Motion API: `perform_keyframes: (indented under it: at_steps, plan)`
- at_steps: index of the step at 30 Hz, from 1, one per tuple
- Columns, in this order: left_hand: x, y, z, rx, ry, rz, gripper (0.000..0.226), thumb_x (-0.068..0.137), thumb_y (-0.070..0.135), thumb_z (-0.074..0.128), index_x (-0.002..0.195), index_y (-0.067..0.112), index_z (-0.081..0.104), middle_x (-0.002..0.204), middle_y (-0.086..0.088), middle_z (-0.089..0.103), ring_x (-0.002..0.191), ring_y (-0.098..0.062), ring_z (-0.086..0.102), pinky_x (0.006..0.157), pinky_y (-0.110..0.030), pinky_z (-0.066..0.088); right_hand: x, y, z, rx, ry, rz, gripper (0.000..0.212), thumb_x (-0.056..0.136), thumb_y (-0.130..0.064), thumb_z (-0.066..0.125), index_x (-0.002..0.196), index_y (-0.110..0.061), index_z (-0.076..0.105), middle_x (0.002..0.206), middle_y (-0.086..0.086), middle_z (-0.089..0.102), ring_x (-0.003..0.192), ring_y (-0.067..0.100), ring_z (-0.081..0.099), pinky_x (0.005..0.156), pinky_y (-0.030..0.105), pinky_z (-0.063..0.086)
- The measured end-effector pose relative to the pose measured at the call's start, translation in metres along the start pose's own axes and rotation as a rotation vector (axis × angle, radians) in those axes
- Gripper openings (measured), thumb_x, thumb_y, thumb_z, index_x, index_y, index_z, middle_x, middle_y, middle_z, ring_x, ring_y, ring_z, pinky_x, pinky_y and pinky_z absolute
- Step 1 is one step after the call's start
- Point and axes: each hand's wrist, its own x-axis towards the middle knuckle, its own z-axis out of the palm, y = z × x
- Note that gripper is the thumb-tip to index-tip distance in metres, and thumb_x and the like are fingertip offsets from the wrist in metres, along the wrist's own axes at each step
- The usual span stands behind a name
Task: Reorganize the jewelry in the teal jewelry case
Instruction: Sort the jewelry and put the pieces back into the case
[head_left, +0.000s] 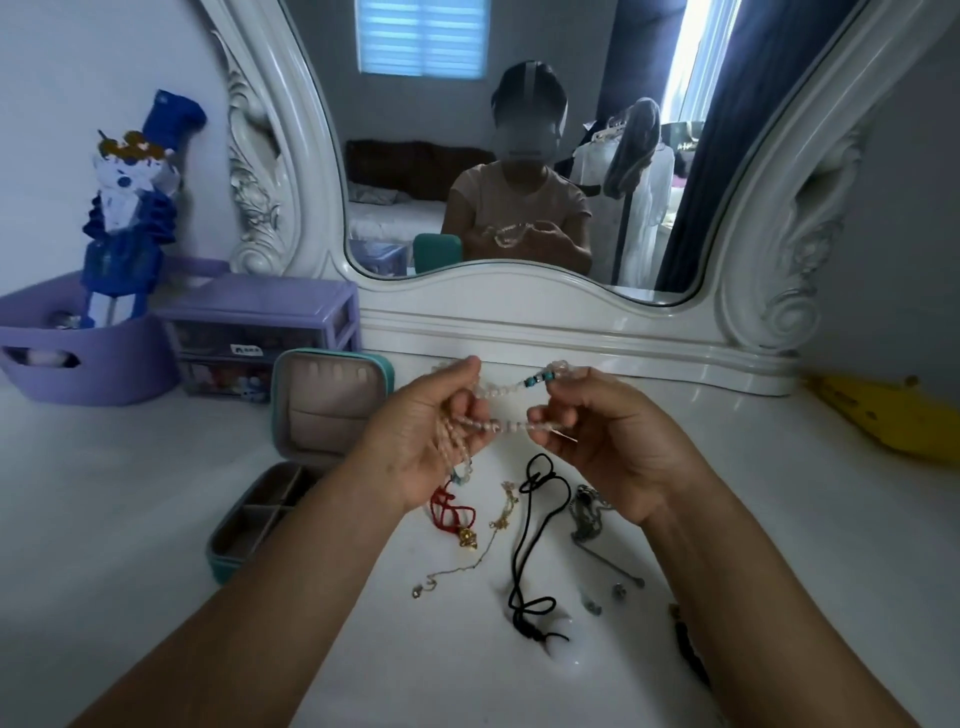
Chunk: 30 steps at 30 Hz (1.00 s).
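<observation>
The teal jewelry case (244, 545) lies open at the left, its lid (332, 400) upright and its beige compartments showing. My left hand (426, 447) and my right hand (613, 441) hold a pale beaded necklace (509, 389) stretched between them above the table; it has turquoise beads near my right fingers, and loops hang from my left hand. Below them on the white table lie a red cord with a gold charm (454, 514), a thin gold chain (467, 561), a black cord necklace (535, 545) and a silver chain (587, 514).
A purple mini drawer unit (260, 332) and a purple basket (88, 358) holding a blue and white figure stand at the back left. The ornate white mirror frame (519, 317) runs along the back. A yellow object (883, 415) lies at the right, and small silver pieces (618, 590) sit nearby.
</observation>
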Motion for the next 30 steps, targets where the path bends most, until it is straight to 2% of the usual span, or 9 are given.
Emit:
perform_keyframes:
  at_steps: [3, 6, 9, 12, 17, 21, 25, 27, 30]
  plan:
    - [-0.007, 0.010, -0.018, 0.178, -0.068, 0.027, 0.017, 0.064, 0.022, 0.069, 0.072, 0.019, 0.054, 0.040, 0.009, 0.047, 0.038, -0.003, 0.041, 0.050, -0.020, 0.045, 0.004, 0.003, 0.007, -0.218, 0.020, -0.062, 0.019, 0.079, 0.000, 0.059, 0.067, -0.014, 0.062, 0.044, -0.006, 0.048, 0.056, 0.015, 0.049, 0.069, 0.027, 0.044]
    - [-0.017, 0.024, -0.036, 0.308, -0.135, 0.085, 0.038, 0.057, 0.009, 0.066, 0.095, 0.013, 0.061, 0.052, 0.006, 0.058, 0.043, -0.006, 0.047, 0.055, -0.020, 0.045, 0.009, 0.003, 0.014, -0.293, 0.034, -0.103, 0.014, 0.080, -0.004, 0.061, 0.070, -0.012, 0.064, 0.045, -0.008, 0.050, 0.055, 0.014, 0.048, 0.068, 0.027, 0.044]
    - [-0.024, 0.036, -0.051, 0.332, -0.159, 0.137, 0.038, 0.058, -0.001, 0.066, 0.094, 0.012, 0.065, 0.052, 0.001, 0.058, 0.045, -0.009, 0.051, 0.054, -0.021, 0.050, 0.014, 0.001, 0.022, -0.276, 0.046, -0.121, 0.009, 0.081, -0.007, 0.062, 0.072, -0.010, 0.065, 0.043, -0.007, 0.050, 0.056, 0.014, 0.047, 0.070, 0.029, 0.045]
    - [-0.026, 0.045, -0.064, 0.142, -0.169, 0.135, 0.026, 0.064, -0.002, 0.061, 0.084, 0.013, 0.066, 0.055, -0.001, 0.057, 0.046, -0.010, 0.054, 0.049, -0.021, 0.049, 0.018, 0.001, 0.033, -0.267, 0.028, -0.109, 0.011, 0.081, -0.006, 0.062, 0.071, -0.010, 0.065, 0.042, -0.007, 0.047, 0.055, 0.013, 0.046, 0.070, 0.029, 0.044]
    - [-0.029, 0.056, -0.084, -0.107, -0.074, 0.157, 0.014, 0.062, 0.009, 0.067, 0.074, 0.017, 0.070, 0.057, -0.001, 0.057, 0.057, -0.012, 0.063, 0.066, -0.025, 0.055, 0.020, 0.008, 0.053, -0.318, -0.022, -0.120, 0.025, 0.079, -0.004, 0.063, 0.058, -0.016, 0.060, 0.043, -0.011, 0.051, 0.055, 0.013, 0.047, 0.070, 0.029, 0.044]
    - [-0.030, 0.064, -0.092, -0.311, -0.097, 0.131, 0.034, 0.039, 0.011, 0.084, 0.070, 0.017, 0.071, 0.054, 0.004, 0.063, 0.063, -0.011, 0.067, 0.076, -0.028, 0.051, 0.022, 0.015, 0.064, -0.386, -0.062, -0.120, 0.021, 0.075, -0.005, 0.067, 0.058, -0.015, 0.059, 0.053, -0.005, 0.054, 0.059, 0.013, 0.048, 0.071, 0.030, 0.042]
    - [-0.033, 0.065, -0.091, -0.641, -0.182, 0.122, 0.033, 0.054, 0.001, 0.068, 0.086, 0.011, 0.065, 0.071, -0.006, 0.070, 0.064, -0.018, 0.071, 0.040, -0.018, 0.050, 0.019, 0.023, 0.073, -0.532, -0.129, -0.142, 0.015, 0.074, -0.004, 0.068, 0.065, -0.012, 0.059, 0.066, 0.005, 0.054, 0.066, 0.017, 0.048, 0.068, 0.028, 0.039]
    - [-0.033, 0.062, -0.092, -0.604, -0.206, 0.232, 0.047, 0.053, 0.001, 0.072, 0.098, 0.012, 0.062, 0.091, -0.009, 0.073, 0.082, -0.021, 0.072, 0.052, -0.023, 0.055, 0.017, 0.026, 0.077, -0.595, -0.163, -0.158, 0.015, 0.074, 0.000, 0.067, 0.067, -0.012, 0.061, 0.070, 0.007, 0.058, 0.069, 0.017, 0.051, 0.069, 0.027, 0.042]
    - [-0.034, 0.053, -0.089, -0.081, -0.167, 0.469, 0.069, 0.056, 0.004, 0.078, 0.118, 0.022, 0.053, 0.117, 0.001, 0.067, 0.111, -0.016, 0.061, 0.087, -0.027, 0.052, 0.017, 0.026, 0.080, -0.643, -0.213, -0.213, 0.019, 0.077, 0.001, 0.066, 0.067, -0.016, 0.063, 0.066, 0.000, 0.058, 0.067, 0.013, 0.051, 0.065, 0.024, 0.042]
